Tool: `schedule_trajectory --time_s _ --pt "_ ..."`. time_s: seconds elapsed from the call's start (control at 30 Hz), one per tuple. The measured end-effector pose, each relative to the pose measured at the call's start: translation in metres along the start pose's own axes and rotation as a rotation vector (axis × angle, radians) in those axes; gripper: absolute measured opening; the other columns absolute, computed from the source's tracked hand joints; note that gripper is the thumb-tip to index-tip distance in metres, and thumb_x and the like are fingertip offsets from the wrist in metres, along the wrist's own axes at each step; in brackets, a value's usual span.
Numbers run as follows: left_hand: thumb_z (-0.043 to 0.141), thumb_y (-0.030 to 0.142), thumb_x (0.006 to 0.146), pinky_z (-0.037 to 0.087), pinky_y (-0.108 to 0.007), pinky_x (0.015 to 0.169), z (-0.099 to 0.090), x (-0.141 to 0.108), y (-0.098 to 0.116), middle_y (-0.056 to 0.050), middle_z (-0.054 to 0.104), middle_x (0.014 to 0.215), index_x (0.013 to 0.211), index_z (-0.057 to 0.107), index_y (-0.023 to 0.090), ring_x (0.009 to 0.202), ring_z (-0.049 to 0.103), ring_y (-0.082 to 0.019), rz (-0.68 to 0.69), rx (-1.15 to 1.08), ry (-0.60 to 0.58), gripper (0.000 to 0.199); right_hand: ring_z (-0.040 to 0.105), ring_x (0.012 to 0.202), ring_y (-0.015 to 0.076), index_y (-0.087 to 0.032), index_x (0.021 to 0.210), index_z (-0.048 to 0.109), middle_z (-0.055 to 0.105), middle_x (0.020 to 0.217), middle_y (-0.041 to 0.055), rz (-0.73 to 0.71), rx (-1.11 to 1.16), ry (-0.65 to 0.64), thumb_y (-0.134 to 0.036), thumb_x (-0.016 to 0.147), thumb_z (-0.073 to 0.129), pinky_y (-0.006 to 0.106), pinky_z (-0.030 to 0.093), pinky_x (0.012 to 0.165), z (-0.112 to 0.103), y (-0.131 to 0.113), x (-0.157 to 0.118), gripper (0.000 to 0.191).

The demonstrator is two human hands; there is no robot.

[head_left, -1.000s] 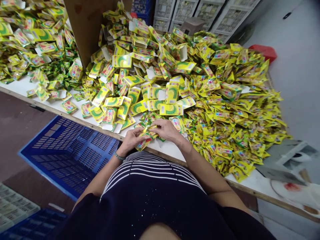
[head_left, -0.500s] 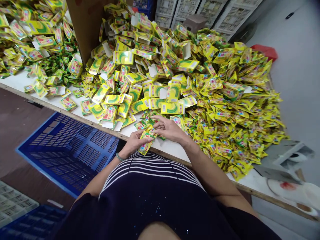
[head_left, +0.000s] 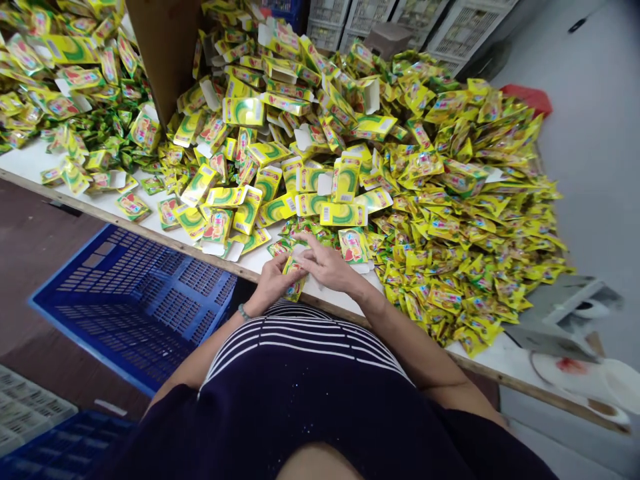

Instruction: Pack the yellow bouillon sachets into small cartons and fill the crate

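Note:
My left hand (head_left: pixel 271 285) is closed around a small yellow carton (head_left: pixel 293 288) with green and red print, tilted at the table's front edge. My right hand (head_left: pixel 327 265) meets the carton's upper end, thumb pressed against it and fingers bent over a pale flap. Just beyond my fingers lie several small green sachets (head_left: pixel 315 230). Beside my right hand, a yellow carton (head_left: pixel 354 247) rests on the white table (head_left: pixel 320 291). My fingers cover much of the held carton.
Cartons (head_left: pixel 245 112) pile up at the middle back, left of a large heap of yellow sachets (head_left: pixel 450 233). A cardboard divider (head_left: pixel 167 53) stands upright at left. Below the table edge sits a blue crate (head_left: pixel 135 293). A grey metal device (head_left: pixel 560 320) stands at right.
My right hand has shifted slightly left and closer to my left hand, now over the carton's upper end. The carton is turned, showing less of its printed face.

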State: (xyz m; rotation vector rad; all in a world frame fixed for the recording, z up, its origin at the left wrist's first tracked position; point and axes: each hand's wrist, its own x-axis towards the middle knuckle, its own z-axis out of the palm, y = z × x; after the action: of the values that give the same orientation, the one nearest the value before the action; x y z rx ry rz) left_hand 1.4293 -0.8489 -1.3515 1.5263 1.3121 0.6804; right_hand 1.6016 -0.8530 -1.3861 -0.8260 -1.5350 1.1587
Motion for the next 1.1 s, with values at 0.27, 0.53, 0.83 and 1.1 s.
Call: schedule_trajectory --time_s 0.27,0.53,0.83,1.1 --pt "0.072 0.046 0.081 0.05 -0.027 0.072 -0.006 0.012 0.003 -0.005 0.071 0.088 0.111 0.067 0.014 0.08 0.064 -0.018 0.049 0.214 -0.095 0.044 0.069 0.093 0.0234 -0.024 0.122 0.062 0.074 0.094 0.0049 -0.063 -0.144 0.361 -0.023 0.09 0.057 0.038 0.053 0.087 0.015 0.036 -0.004 0.033" --pt "0.079 0.04 0.077 0.054 -0.026 0.074 -0.009 0.007 -0.015 0.0 0.07 0.088 0.128 0.04 0.024 0.079 0.07 -0.016 0.019 0.017 -0.002 0.066 0.066 0.106 0.0235 -0.023 0.093 0.068 0.07 0.108 0.0093 0.116 0.249 0.442 -0.047 0.084 0.069 0.041 0.054 0.095 0.026 0.066 -0.029 0.026" --pt "0.08 0.043 0.075 0.049 -0.024 0.067 -0.005 0.015 -0.013 0.0 0.066 0.081 0.11 0.066 0.018 0.072 0.062 -0.013 0.053 0.173 -0.063 0.046 0.067 0.079 0.019 -0.02 0.093 0.068 0.07 0.084 0.0039 0.176 0.266 0.324 -0.047 0.085 0.064 0.033 0.055 0.078 0.025 0.076 -0.025 0.028" --pt "0.087 0.038 0.065 0.046 -0.021 0.06 0.003 0.022 -0.01 0.005 0.063 0.072 0.113 0.05 0.021 0.06 0.06 -0.01 -0.085 0.074 -0.048 0.063 0.07 0.102 0.0229 -0.024 0.103 0.075 0.077 0.108 0.0061 0.084 0.061 0.332 -0.035 0.088 0.063 0.039 0.053 0.096 -0.001 0.057 -0.023 0.023"
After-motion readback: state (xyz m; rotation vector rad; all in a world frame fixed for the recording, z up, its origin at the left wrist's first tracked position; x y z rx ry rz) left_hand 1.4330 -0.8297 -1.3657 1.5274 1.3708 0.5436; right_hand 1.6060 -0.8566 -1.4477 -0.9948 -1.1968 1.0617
